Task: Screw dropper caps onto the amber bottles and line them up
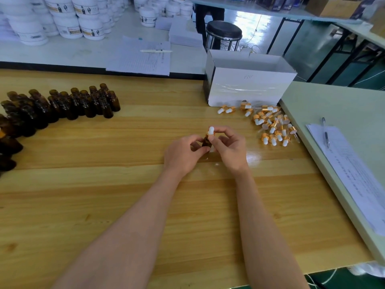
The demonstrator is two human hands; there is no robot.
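My left hand (183,155) grips a small amber bottle (206,142) above the middle of the wooden table (125,205). My right hand (229,147) pinches the gold-collared dropper cap (210,131) with its white rubber bulb, sitting on the bottle's neck. Several uncapped amber bottles (62,105) stand in rows at the far left. A loose pile of dropper caps (270,126) lies at the right, in front of the white box.
A white cardboard box (248,86) stands open at the back right. A pale green table (343,126) with papers (350,170) and a pen (325,132) adjoins on the right. Behind lie more papers (139,57), stacked white jars (62,21) and a black stool (224,31).
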